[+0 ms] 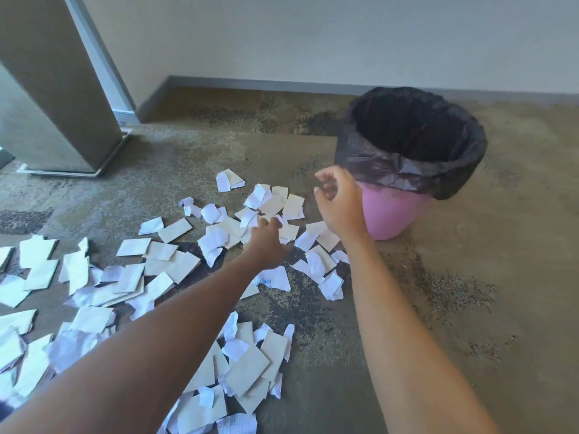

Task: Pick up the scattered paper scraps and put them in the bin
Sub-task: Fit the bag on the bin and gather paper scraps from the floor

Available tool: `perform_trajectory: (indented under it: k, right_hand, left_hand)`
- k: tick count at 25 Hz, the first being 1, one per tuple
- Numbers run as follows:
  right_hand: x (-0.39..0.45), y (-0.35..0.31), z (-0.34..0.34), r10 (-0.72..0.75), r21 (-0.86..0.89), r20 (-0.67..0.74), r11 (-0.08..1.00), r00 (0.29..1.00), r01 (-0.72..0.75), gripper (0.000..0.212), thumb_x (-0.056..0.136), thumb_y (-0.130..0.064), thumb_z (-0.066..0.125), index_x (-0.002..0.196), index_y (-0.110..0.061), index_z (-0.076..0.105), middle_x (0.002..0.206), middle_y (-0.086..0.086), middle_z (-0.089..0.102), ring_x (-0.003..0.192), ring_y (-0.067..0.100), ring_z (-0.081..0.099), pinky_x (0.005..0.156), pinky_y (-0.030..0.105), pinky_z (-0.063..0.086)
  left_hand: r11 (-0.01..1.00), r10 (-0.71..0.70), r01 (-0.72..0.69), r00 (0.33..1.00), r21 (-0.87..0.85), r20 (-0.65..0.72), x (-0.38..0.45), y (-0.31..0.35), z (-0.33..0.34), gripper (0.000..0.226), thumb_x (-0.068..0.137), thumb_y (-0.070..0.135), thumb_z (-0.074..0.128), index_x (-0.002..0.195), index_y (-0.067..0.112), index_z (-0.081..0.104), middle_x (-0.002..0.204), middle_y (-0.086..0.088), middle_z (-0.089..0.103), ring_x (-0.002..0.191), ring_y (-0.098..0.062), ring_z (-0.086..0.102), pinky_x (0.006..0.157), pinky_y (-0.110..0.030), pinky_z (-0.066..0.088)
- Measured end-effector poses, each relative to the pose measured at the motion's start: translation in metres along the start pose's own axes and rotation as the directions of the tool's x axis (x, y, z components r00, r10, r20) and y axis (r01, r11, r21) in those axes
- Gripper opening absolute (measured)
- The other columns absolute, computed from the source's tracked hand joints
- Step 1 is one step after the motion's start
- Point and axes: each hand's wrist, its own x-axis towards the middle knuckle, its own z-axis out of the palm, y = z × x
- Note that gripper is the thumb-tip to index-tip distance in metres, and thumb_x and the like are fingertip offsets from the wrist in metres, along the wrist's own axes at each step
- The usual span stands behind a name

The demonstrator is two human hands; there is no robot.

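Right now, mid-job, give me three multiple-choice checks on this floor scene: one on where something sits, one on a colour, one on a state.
1. Where does the bin stand relative to the paper scraps?
A. To their right, near the wall
B. In the middle of them
C. To their left, by the pillar

2. What colour is the bin's body below the liner?
A. Green
B. Pink
C. White

3. What is the right hand doing?
A. Pressing flat on the floor
B. Raised beside the bin, fingers loosely curled, no scrap visible in it
C. Deep inside the bin

Answers:
1. A, the bin stands right of the scraps, towards the wall.
2. B, pink plastic shows under the black liner.
3. B, the hand is raised in front of the bin's side while the left hand reaches down to the scraps.
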Motion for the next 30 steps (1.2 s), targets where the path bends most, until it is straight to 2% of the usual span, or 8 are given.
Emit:
perform_trajectory:
  k: [3,7,10,12,14,18,24,30]
  right_hand:
    - [-0.030,0.047,0.029,0.243,-0.246,0.300,0.954,0.922,-0.171,0.036,0.081,-0.013,0.072,0.114,-0.016,0.059,0.118,0.002,0.055,0.110,0.021,0.055,0.093,0.032,0.046]
    - [-0.052,0.075,0.045,0.346,-0.336,0.356,0.914,0.868,-0.226,0.063,0.070,-0.029,0.084,0.124,-0.022,0.053,0.131,0.004,0.046,0.120,0.027,0.050,0.096,0.038,0.046]
    - [-0.045,0.080,0.045,0.447,-0.585,0.533,0.808,0.719,-0.069,0.119,0.048,-0.050,0.091,0.147,-0.038,0.027,0.160,0.000,0.006,0.148,0.033,0.008,0.112,0.061,0.023]
    - [-0.038,0.081,0.043,0.510,-0.652,0.635,0.757,0.580,0.048,0.143,0.038,-0.051,0.095,0.152,-0.046,0.007,0.159,-0.004,-0.025,0.147,0.036,-0.019,0.109,0.073,0.009]
    - [-0.031,0.083,0.040,0.559,-0.667,0.674,0.742,0.483,0.071,0.152,0.035,-0.049,0.096,0.151,-0.048,-0.002,0.154,-0.004,-0.038,0.143,0.039,-0.028,0.106,0.076,0.010]
    - [-0.036,0.088,0.034,0.611,-0.687,0.681,0.724,0.404,0.061,0.152,0.037,-0.051,0.096,0.151,-0.049,-0.006,0.154,-0.007,-0.037,0.144,0.039,-0.026,0.108,0.071,0.020]
    - [-0.077,0.086,0.039,0.604,-0.679,0.655,0.734,0.455,0.002,0.130,0.057,-0.037,0.093,0.153,-0.043,0.005,0.160,-0.005,-0.022,0.145,0.043,-0.018,0.108,0.074,0.013]
    - [-0.111,0.072,0.041,0.600,-0.697,0.582,0.716,0.549,-0.043,0.084,0.085,-0.023,0.074,0.151,-0.039,0.024,0.162,-0.008,0.003,0.146,0.039,0.005,0.109,0.069,0.022]
  left_hand:
    - [0.990,-0.079,0.070,0.995,0.119,0.066,-0.017,-0.029,0.026,0.074,0.077,0.036,0.072,0.139,0.016,0.034,0.134,-0.013,0.032,0.124,-0.039,0.035,0.094,-0.049,0.042]
    - [0.983,-0.059,0.016,0.971,0.182,0.233,-0.012,-0.051,0.045,0.107,0.066,0.058,0.077,0.151,0.039,0.016,0.158,-0.008,-0.002,0.143,-0.050,-0.011,0.107,-0.071,0.022]
    - [0.982,-0.063,-0.016,0.911,0.188,0.408,-0.012,-0.064,0.053,0.114,0.062,0.055,0.082,0.149,0.052,0.008,0.159,0.002,-0.024,0.139,-0.048,-0.029,0.104,-0.079,0.009]
    - [0.975,-0.046,-0.057,0.893,0.214,0.447,-0.018,-0.074,0.052,0.114,0.064,0.045,0.084,0.147,0.055,0.007,0.159,0.008,-0.025,0.141,-0.044,-0.027,0.102,-0.080,0.014]
    - [0.967,-0.005,-0.108,0.899,0.232,0.439,-0.023,-0.080,0.045,0.104,0.073,0.035,0.081,0.150,0.049,0.012,0.161,0.006,-0.017,0.144,-0.044,-0.018,0.106,-0.074,0.018]
    - [0.953,0.121,-0.206,0.931,0.223,0.343,-0.027,-0.085,0.040,0.078,0.084,0.039,0.071,0.150,0.032,0.031,0.162,-0.002,0.008,0.149,-0.037,0.003,0.118,-0.053,0.002]
    - [0.978,0.046,-0.093,0.970,0.187,0.241,-0.030,-0.086,0.062,0.069,0.079,0.029,0.077,0.141,0.031,0.047,0.149,0.009,0.034,0.138,-0.034,0.034,0.108,-0.053,0.038]
    - [0.918,0.074,-0.149,0.975,0.367,0.211,-0.043,-0.081,0.071,0.057,0.090,0.029,0.064,0.141,0.021,0.042,0.142,-0.012,0.041,0.120,-0.037,0.053,0.090,-0.048,0.054]
